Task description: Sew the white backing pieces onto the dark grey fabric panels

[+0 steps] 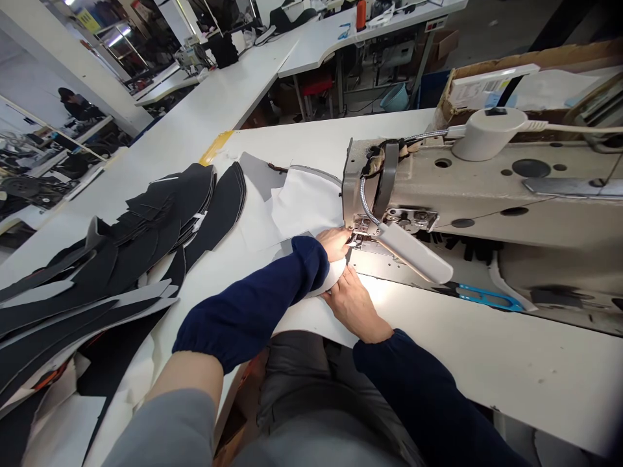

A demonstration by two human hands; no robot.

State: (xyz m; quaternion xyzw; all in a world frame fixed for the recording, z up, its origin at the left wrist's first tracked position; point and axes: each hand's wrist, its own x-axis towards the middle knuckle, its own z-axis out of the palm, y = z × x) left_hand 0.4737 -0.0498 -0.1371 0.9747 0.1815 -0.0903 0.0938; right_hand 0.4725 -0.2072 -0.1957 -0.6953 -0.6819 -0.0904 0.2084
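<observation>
My left hand (335,244) is at the needle area of the sewing machine (370,224), its fingers bent and pressed together on a light fabric piece (333,275). Just nearer to me, my right hand (354,303) grips the same piece's edge, with fingertips close to a dark strip along it. The fabric lies on the machine bed beside the presser foot, partly covered by my left hand and sleeve. Part of its grey surface shows beyond my left forearm. A lit white lamp (416,253) shines on the sewing spot.
Stacks of dark cut fabric pieces (160,214) cover the table's left side. White fabric (306,201) lies behind my left hand. Blue thread snips (489,297) rest under the machine arm. A cardboard box (445,107) stands behind the machine. Another person (78,104) sits far left.
</observation>
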